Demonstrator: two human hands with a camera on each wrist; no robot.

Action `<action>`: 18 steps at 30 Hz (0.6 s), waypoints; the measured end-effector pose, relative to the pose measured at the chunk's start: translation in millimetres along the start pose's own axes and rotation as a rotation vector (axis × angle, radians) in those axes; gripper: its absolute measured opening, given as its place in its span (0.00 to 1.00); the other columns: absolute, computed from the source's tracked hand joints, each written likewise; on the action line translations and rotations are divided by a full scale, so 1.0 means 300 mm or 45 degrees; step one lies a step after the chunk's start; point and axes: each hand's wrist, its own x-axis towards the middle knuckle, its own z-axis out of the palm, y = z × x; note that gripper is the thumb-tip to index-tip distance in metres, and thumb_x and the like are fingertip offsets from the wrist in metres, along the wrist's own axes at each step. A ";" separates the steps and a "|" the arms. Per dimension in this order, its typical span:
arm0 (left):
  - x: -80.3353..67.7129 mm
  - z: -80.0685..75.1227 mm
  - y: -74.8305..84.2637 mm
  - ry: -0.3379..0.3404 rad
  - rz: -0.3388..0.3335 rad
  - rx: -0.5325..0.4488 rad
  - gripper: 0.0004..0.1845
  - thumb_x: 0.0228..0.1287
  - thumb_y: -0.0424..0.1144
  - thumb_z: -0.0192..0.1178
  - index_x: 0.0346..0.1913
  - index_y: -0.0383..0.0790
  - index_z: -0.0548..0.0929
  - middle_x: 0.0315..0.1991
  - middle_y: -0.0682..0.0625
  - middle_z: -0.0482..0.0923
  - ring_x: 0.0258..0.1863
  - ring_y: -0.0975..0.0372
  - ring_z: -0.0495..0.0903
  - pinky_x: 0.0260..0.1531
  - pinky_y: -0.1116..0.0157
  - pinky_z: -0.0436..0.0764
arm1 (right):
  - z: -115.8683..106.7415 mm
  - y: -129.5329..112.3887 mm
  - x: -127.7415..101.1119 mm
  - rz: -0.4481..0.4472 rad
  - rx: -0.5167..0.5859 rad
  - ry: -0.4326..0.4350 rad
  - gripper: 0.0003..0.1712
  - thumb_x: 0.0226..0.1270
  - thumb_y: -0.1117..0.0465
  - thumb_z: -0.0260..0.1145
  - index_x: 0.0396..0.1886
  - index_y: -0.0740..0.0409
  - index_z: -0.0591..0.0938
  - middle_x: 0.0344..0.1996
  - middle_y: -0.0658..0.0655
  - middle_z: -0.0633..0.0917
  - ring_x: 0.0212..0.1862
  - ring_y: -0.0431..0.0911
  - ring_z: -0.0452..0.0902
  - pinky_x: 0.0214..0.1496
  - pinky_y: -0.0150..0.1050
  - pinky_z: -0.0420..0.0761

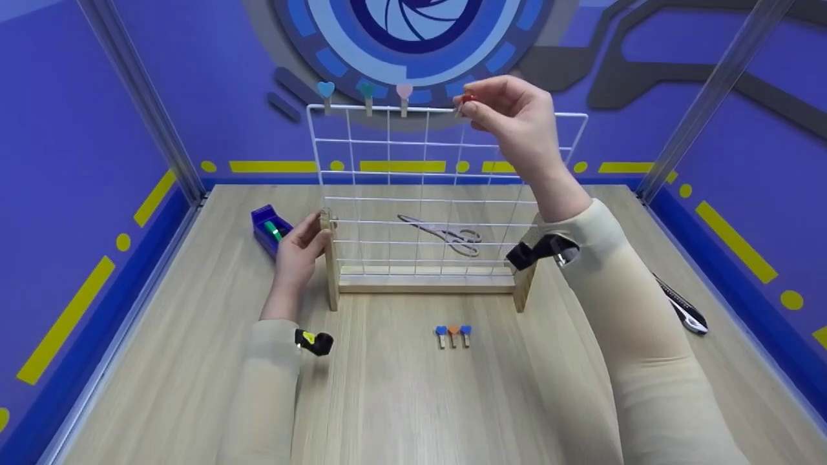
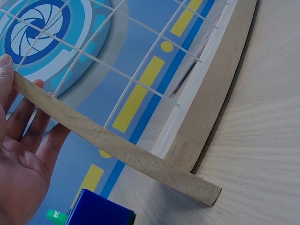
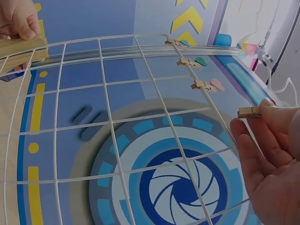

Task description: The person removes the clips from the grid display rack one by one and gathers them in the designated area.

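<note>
A white wire grid (image 1: 426,187) stands upright in a wooden stand (image 1: 423,281) at mid table. My right hand (image 1: 510,116) pinches a small wooden clip with a red heart (image 1: 466,99) at the grid's top wire; the clip (image 3: 249,111) shows between thumb and fingers in the right wrist view. Three heart clips (image 1: 366,93) hang on the top wire to its left. My left hand (image 1: 300,248) holds the stand's left post (image 2: 93,136), thumb and fingers on it. Three more clips (image 1: 453,334) lie on the table in front of the stand.
A blue tape dispenser (image 1: 269,229) sits left of my left hand. Scissors (image 1: 446,234) lie behind the grid. A utility knife (image 1: 681,307) lies at the right. Purple walls close in the wooden table (image 1: 400,400).
</note>
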 end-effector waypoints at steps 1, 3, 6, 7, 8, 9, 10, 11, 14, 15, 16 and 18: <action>-0.001 0.000 0.000 -0.001 -0.003 0.003 0.29 0.76 0.38 0.59 0.76 0.39 0.69 0.70 0.38 0.75 0.57 0.70 0.80 0.53 0.75 0.83 | -0.003 0.001 -0.009 -0.027 0.001 -0.004 0.08 0.68 0.67 0.72 0.46 0.61 0.88 0.38 0.50 0.92 0.40 0.43 0.89 0.44 0.33 0.89; -0.001 0.000 0.000 -0.002 -0.005 -0.003 0.29 0.76 0.38 0.59 0.76 0.39 0.69 0.71 0.38 0.75 0.59 0.68 0.80 0.54 0.74 0.83 | -0.009 0.002 -0.027 -0.062 0.016 -0.011 0.09 0.68 0.68 0.71 0.47 0.61 0.88 0.38 0.51 0.92 0.38 0.44 0.90 0.42 0.34 0.89; -0.002 0.000 0.001 -0.003 -0.007 -0.009 0.29 0.76 0.38 0.59 0.76 0.39 0.68 0.72 0.38 0.74 0.62 0.65 0.79 0.55 0.73 0.83 | -0.019 0.002 -0.059 -0.078 0.040 -0.030 0.09 0.67 0.69 0.72 0.47 0.63 0.87 0.38 0.54 0.92 0.37 0.46 0.90 0.40 0.35 0.89; -0.001 0.000 0.001 -0.005 -0.007 -0.009 0.30 0.76 0.38 0.59 0.76 0.39 0.68 0.72 0.38 0.74 0.62 0.64 0.79 0.55 0.73 0.83 | -0.022 0.002 -0.071 -0.074 0.041 -0.038 0.10 0.67 0.70 0.72 0.47 0.64 0.87 0.38 0.55 0.92 0.37 0.47 0.90 0.40 0.35 0.89; -0.001 0.000 0.001 -0.006 -0.006 -0.004 0.30 0.76 0.39 0.59 0.77 0.39 0.68 0.72 0.39 0.74 0.62 0.64 0.78 0.55 0.73 0.83 | -0.026 0.003 -0.082 -0.069 0.035 -0.047 0.10 0.67 0.70 0.72 0.47 0.65 0.87 0.38 0.55 0.92 0.37 0.47 0.90 0.40 0.35 0.89; -0.002 0.000 0.001 -0.006 -0.007 0.001 0.30 0.76 0.39 0.59 0.77 0.39 0.68 0.72 0.39 0.74 0.62 0.65 0.78 0.55 0.74 0.83 | -0.029 0.005 -0.094 -0.060 0.032 -0.055 0.11 0.66 0.70 0.72 0.47 0.65 0.87 0.39 0.57 0.92 0.37 0.47 0.90 0.40 0.34 0.89; -0.002 0.000 0.001 -0.004 -0.007 0.006 0.30 0.75 0.40 0.60 0.76 0.39 0.68 0.72 0.39 0.74 0.61 0.66 0.79 0.54 0.74 0.83 | -0.032 0.007 -0.105 -0.053 0.023 -0.065 0.11 0.66 0.71 0.72 0.48 0.66 0.86 0.40 0.57 0.92 0.37 0.46 0.90 0.40 0.34 0.89; -0.002 0.000 0.001 -0.003 -0.005 0.004 0.30 0.76 0.39 0.59 0.76 0.39 0.69 0.72 0.39 0.74 0.60 0.67 0.79 0.53 0.75 0.83 | -0.036 0.010 -0.117 -0.040 0.019 -0.074 0.12 0.65 0.71 0.72 0.48 0.66 0.86 0.40 0.57 0.92 0.37 0.46 0.90 0.40 0.35 0.89; -0.003 0.002 0.001 0.003 -0.003 -0.006 0.29 0.76 0.38 0.59 0.76 0.39 0.69 0.72 0.39 0.74 0.56 0.73 0.79 0.51 0.76 0.83 | -0.043 0.021 -0.150 0.011 0.040 -0.089 0.14 0.63 0.73 0.73 0.48 0.66 0.87 0.40 0.58 0.91 0.36 0.45 0.90 0.40 0.34 0.89; -0.003 0.002 0.001 0.004 0.000 -0.014 0.29 0.75 0.37 0.59 0.76 0.39 0.69 0.72 0.38 0.74 0.55 0.74 0.79 0.50 0.76 0.82 | -0.045 0.025 -0.161 0.025 0.044 -0.093 0.14 0.63 0.74 0.73 0.48 0.66 0.87 0.39 0.57 0.91 0.36 0.45 0.90 0.39 0.33 0.88; -0.004 0.002 0.001 0.001 0.000 -0.017 0.29 0.75 0.37 0.59 0.76 0.39 0.69 0.72 0.37 0.73 0.55 0.74 0.79 0.50 0.77 0.82 | -0.046 0.029 -0.171 0.042 0.049 -0.096 0.14 0.62 0.74 0.73 0.48 0.66 0.87 0.39 0.57 0.91 0.36 0.44 0.90 0.38 0.33 0.88; -0.003 0.002 -0.001 -0.002 -0.002 -0.028 0.30 0.75 0.38 0.59 0.76 0.38 0.68 0.72 0.37 0.73 0.55 0.74 0.79 0.50 0.77 0.82 | -0.051 0.041 -0.191 0.072 0.062 -0.103 0.14 0.62 0.75 0.73 0.48 0.67 0.86 0.38 0.55 0.91 0.35 0.44 0.90 0.36 0.31 0.86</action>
